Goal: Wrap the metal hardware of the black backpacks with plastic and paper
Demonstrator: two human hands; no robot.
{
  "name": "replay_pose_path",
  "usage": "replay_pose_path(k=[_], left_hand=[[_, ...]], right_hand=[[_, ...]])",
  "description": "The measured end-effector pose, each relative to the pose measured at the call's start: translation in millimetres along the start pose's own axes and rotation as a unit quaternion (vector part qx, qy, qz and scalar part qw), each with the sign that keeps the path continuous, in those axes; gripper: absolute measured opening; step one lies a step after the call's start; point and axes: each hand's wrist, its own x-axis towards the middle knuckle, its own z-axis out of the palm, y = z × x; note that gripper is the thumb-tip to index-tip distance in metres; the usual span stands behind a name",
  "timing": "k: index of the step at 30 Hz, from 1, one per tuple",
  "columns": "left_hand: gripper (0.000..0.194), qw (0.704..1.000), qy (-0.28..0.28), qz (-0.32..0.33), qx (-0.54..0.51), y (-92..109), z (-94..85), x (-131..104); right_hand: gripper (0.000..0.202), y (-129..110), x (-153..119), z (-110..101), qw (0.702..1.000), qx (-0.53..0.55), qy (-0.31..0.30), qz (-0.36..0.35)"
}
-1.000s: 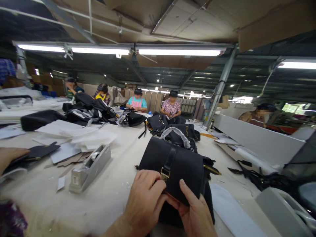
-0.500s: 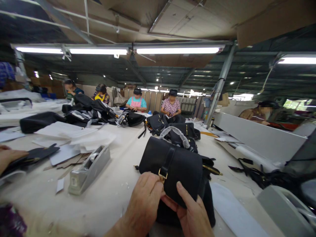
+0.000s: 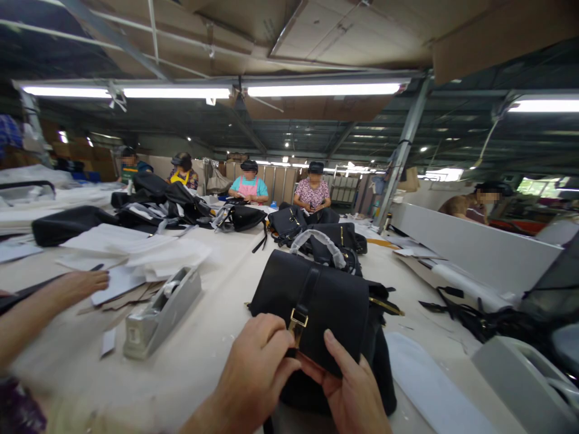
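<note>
Both hands, left hand (image 3: 256, 371) and right hand (image 3: 355, 395), still pinching black handbag (image 3: 316, 301) flap by gold buckle (image 3: 296, 319); co-worker's arm (image 3: 49, 298) now stretched across table (image 3: 203, 355).

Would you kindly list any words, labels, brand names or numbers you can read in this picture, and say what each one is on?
No text can be read anywhere in this view.
Tape dispenser: a small pale label on its near end, too blurred to read.
Black handbag, held by the left hand and right hand: its gold buckle shows no legible mark.
White paper sheets: no print visible.
</note>
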Motion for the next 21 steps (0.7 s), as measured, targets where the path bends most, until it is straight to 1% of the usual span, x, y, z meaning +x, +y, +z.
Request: replay_pose_path(k=[4, 8, 13, 15, 17, 18, 21], left_hand=[[0.015, 0.998, 0.018, 0.001, 0.063, 8, 17.3, -6], [0.021, 0.993, 0.037, 0.021, 0.11, 8, 26.5, -7], [0.03, 0.982, 0.026, 0.057, 0.177, 7, 36.8, -8], [0.031, 0.982, 0.02, 0.071, 0.174, 2, 40.2, -9], [0.03, 0.988, 0.011, 0.067, 0.136, -7, 39.0, -8], [0.029, 0.992, 0.008, 0.054, 0.111, -12, 35.9, -6], [0.024, 0.998, 0.024, -0.031, 0.058, -28, 17.3, 1]], right_hand=[[0.064, 3, 1, -2, 1.0, -0.016, 0.01, -0.007], [0.069, 6, 1, -5, 0.999, -0.012, 0.027, -0.02], [0.072, 11, 2, -6, 0.999, -0.003, 0.022, -0.023], [0.072, 13, 2, -6, 0.999, 0.002, 0.024, -0.025], [0.072, 14, 2, -5, 1.0, 0.008, 0.02, -0.023], [0.073, 14, 2, -5, 1.0, 0.008, 0.015, -0.018], [0.077, 13, 4, -6, 1.0, 0.005, 0.019, -0.012]])
